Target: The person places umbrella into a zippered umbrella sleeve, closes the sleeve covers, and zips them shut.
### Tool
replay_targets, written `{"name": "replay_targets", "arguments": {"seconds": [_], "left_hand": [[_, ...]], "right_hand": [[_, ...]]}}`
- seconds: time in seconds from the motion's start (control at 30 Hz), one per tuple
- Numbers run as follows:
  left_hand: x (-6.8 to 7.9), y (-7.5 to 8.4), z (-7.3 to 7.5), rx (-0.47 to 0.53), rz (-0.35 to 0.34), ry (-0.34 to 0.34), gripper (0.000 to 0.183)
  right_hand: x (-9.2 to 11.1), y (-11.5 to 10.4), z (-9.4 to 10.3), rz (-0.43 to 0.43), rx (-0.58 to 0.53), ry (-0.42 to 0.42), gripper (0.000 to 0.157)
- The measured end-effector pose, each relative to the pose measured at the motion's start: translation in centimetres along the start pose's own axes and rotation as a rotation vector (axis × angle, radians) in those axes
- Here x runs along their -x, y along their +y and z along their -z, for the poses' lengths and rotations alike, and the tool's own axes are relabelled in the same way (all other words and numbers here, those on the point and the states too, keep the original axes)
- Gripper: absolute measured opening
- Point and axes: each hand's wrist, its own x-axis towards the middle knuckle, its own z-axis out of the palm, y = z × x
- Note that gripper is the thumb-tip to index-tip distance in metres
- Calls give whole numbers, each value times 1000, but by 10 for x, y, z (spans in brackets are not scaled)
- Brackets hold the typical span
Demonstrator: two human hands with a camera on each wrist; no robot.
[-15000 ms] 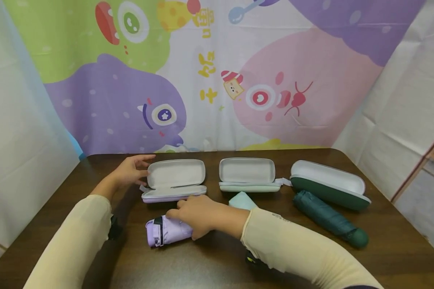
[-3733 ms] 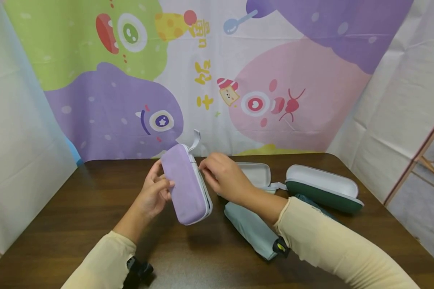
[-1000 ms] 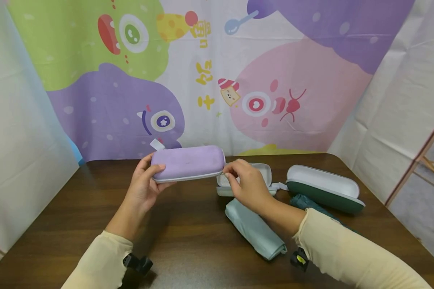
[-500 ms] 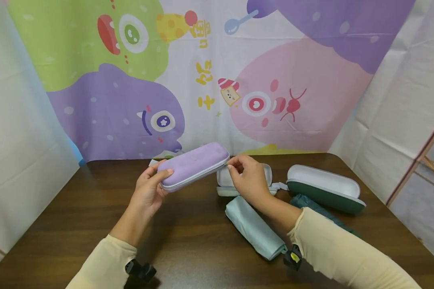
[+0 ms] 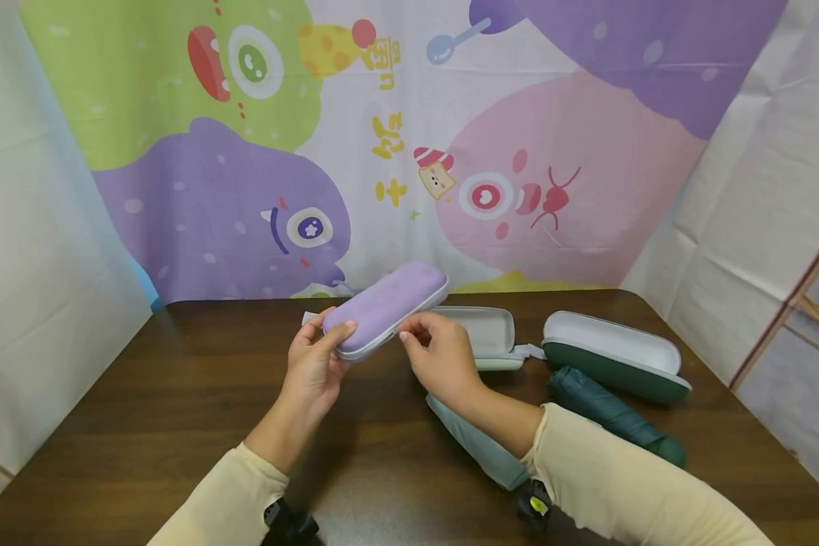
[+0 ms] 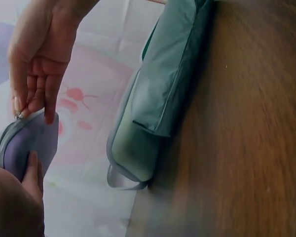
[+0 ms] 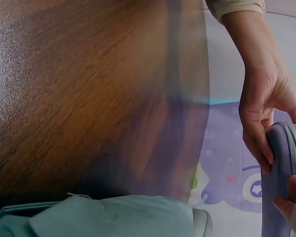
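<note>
A purple zip case (image 5: 389, 299) is held above the table, tilted with its far right end raised. My left hand (image 5: 316, 371) grips its left end, thumb on top and fingers beneath. My right hand (image 5: 444, 356) is at the front zipped edge; in the left wrist view its thumb and finger pinch the small metal zipper pull (image 6: 18, 116). The lid sits down on the base along the grey zipper. No purple umbrella shows in the current views.
Behind the right hand stands an open mint case (image 5: 494, 334). A folded pale green umbrella (image 5: 478, 444) lies under the right forearm. Farther right are an open dark green case (image 5: 607, 364) and a dark green umbrella (image 5: 607, 409). The brown table (image 5: 143, 409) ends at a printed curtain (image 5: 396, 243).
Fifteen seconds ago the purple case lay open on the table beside a purple umbrella. Over the last second the right hand has moved from the case's right end along its front edge toward the left hand.
</note>
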Motion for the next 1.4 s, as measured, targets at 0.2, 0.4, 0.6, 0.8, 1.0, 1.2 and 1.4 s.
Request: {"name": "replay_targets", "arguments": {"seconds": [0.2, 0.4, 0.6, 0.8, 1.0, 1.2, 1.4], "left_hand": [[0, -5, 0, 7, 57, -73, 64], [-2, -1, 8, -56, 120, -248, 91], [-5, 7, 18, -129, 151, -425, 40], [-8, 16, 22, -113, 154, -419, 31], [-12, 20, 26, -144, 184, -477, 20], [-13, 22, 36, -147, 217, -732, 98], [-12, 19, 34, -145, 156, -719, 90]], "right_hand": [[0, 4, 2, 13, -20, -17, 4], [-3, 17, 11, 108, -95, -66, 8], [-5, 27, 18, 226, -168, -118, 7], [-6, 27, 23, 256, -272, -172, 7], [-4, 28, 27, 200, -403, -251, 3], [-6, 30, 31, 181, -450, -358, 3], [-8, 30, 34, 183, -425, -398, 4]]}}
